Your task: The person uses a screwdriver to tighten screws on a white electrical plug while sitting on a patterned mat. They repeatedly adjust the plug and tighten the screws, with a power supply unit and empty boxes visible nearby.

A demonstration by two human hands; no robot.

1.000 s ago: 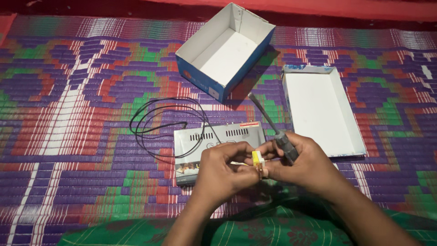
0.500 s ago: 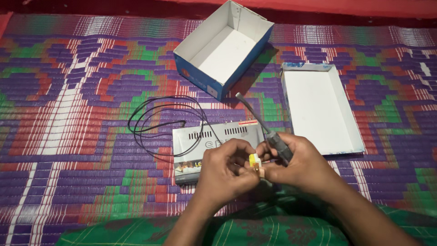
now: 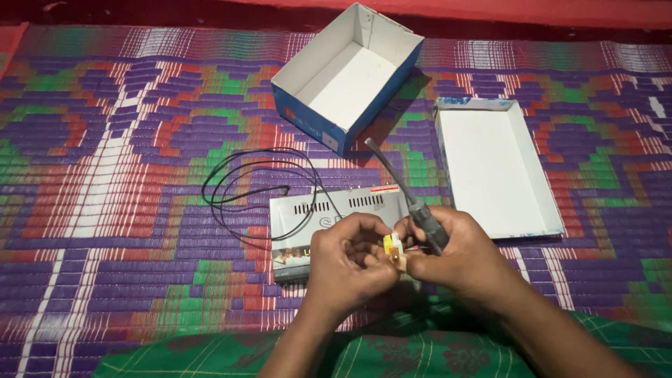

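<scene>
My left hand [image 3: 348, 262] pinches a small yellow and white plug connector [image 3: 393, 246] between its fingertips. My right hand [image 3: 455, 253] touches the same connector and also grips a dark-handled tool [image 3: 413, 204] whose thin shaft points up and away to the left. Both hands hover over the near right part of a silver set-top box [image 3: 318, 210] lying flat on the mat. A thin black cable [image 3: 255, 189] loops on the mat left of the box and runs across its top.
An open blue box with a white inside [image 3: 346, 77] stands behind the silver box. Its white lid [image 3: 493, 164] lies upturned to the right. All rest on a woven purple, red and green mat [image 3: 126, 210]. Green checked cloth [image 3: 420, 350] covers my lap.
The tool's shaft has swung from leaning right to pointing up and left. Both hands stay together on the connector over the silver box.
</scene>
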